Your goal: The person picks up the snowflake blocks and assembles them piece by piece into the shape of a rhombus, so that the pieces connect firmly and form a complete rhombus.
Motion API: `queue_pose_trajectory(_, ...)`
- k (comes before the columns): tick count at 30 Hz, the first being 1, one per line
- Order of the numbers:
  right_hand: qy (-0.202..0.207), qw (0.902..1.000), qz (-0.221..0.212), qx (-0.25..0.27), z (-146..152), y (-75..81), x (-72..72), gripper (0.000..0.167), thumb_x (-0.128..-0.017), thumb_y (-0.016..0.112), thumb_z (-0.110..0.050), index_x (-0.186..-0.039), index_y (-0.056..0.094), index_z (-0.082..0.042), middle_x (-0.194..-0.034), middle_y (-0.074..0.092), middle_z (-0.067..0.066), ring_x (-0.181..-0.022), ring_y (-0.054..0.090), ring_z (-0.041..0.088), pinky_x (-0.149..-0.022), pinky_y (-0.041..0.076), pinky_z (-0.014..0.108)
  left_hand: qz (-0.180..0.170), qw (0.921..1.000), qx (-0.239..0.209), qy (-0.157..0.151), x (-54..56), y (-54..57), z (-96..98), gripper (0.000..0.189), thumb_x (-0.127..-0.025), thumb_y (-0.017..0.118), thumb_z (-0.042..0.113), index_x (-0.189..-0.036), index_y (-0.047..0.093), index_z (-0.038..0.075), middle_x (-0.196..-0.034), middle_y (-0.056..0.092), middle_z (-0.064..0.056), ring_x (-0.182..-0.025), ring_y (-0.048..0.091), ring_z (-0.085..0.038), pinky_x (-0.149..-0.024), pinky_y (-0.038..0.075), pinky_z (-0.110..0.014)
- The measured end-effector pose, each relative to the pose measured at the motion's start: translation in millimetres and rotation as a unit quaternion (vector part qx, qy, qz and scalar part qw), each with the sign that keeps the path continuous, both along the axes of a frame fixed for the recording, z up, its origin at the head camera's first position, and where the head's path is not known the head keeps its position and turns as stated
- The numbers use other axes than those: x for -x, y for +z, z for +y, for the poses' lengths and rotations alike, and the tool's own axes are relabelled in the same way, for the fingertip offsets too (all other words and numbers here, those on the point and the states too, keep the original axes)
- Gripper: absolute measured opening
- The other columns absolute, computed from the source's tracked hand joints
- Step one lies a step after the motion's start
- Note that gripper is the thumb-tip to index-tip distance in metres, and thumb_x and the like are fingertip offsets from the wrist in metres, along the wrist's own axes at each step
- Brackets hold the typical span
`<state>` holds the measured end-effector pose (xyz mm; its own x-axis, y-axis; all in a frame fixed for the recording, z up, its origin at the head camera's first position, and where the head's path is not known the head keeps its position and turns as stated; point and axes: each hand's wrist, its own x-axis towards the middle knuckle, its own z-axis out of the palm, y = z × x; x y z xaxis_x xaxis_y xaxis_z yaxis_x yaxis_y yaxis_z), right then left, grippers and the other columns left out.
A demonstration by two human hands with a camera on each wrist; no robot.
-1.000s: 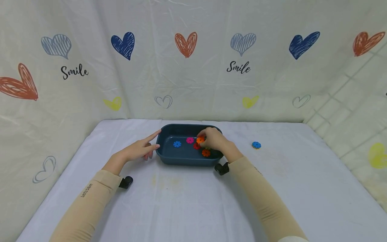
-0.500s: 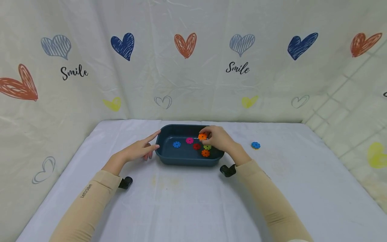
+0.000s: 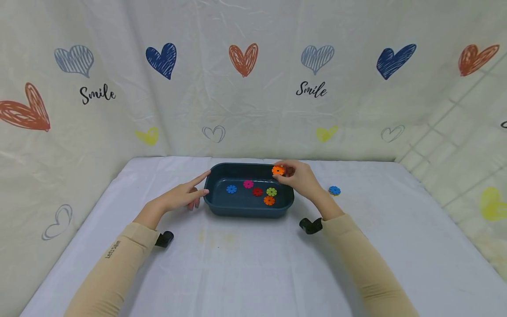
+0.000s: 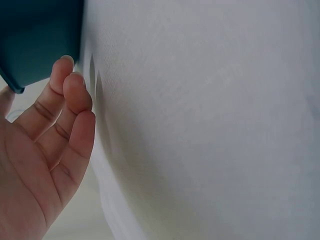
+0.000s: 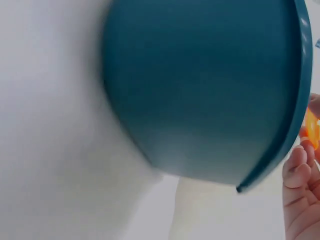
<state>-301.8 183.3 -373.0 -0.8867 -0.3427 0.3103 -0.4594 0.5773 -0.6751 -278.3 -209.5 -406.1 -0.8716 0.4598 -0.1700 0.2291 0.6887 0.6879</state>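
Observation:
A dark blue-green plastic basin [image 3: 245, 211] stands on the table in the head view. My right hand [image 3: 301, 179] pinches an orange flower-shaped disc [image 3: 278, 170] above the basin's far right corner. In the right wrist view that orange disc [image 5: 312, 129] shows at the right edge, partly cut off. My left hand [image 3: 176, 197] touches the basin's left rim with extended index finger and thumb; its other fingers bend loosely below. Inside the basin lie a blue disc [image 3: 231, 189], a pink disc [image 3: 248, 184], a red disc [image 3: 258, 192], a lime green disc [image 3: 271, 192] and another orange disc [image 3: 269, 200].
Right of the basin, a blue disc [image 3: 334, 190] lies on the white tablecloth [image 3: 253, 273], with a yellowish edge showing under it. Behind the table hangs a pale cloth [image 3: 269, 105] printed with hearts. Each wrist carries a small black camera.
My right hand has lifted the orange disc from inside the basin up and rightward to the far right corner. The lime green disc has come into full view. My left hand stays put.

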Motion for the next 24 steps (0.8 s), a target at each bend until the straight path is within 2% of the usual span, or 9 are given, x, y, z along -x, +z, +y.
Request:
queue_pose_trajectory(11, -0.048, 0.9976, 0.032, 0.038, 27.9, -3.3, -5.0, 0.034, -0.088, 0.083, -0.013, -0.120, 0.074, -0.004, -0.091, 0.065, 0.010, -0.081, 0.058, 0.023, -0.070, 0.048, 0.021, -0.002, 1.0000, -0.002, 0.001, -0.4, 0.0, 0.0, 0.073, -0.107, 0.047, 0.051, -0.166, 0.008, 0.032, -0.082, 0.063, -0.007, -0.069, 0.059, -0.023, -0.074, 0.041, -0.039)
queue_pose_trajectory(17, -0.066, 0.9952, 0.056, 0.046, 47.8, -5.2, -6.9, 0.034, -0.086, 0.084, -0.007, -0.117, 0.074, -0.001, -0.090, 0.066, 0.012, -0.078, 0.060, 0.024, -0.068, 0.047, 0.016, -0.002, 1.0000, -0.002, 0.001, -0.6, 1.1, -0.2, 0.074, -0.107, 0.047, 0.051, -0.166, 0.008, 0.032, -0.083, 0.063, -0.007, -0.070, 0.059, -0.023, -0.074, 0.041, -0.039)
queue_pose_trajectory(24, -0.090, 0.9940, 0.045, 0.043, 72.4, -8.7, -10.8, 0.034, -0.086, 0.085, -0.009, -0.117, 0.074, -0.002, -0.087, 0.063, 0.010, -0.077, 0.058, 0.022, -0.067, 0.047, 0.015, -0.001, 1.0000, -0.001, 0.001, 0.5, 0.3, -0.3, 0.074, -0.107, 0.048, 0.052, -0.166, 0.009, 0.032, -0.083, 0.063, -0.007, -0.070, 0.059, -0.023, -0.074, 0.041, -0.039)
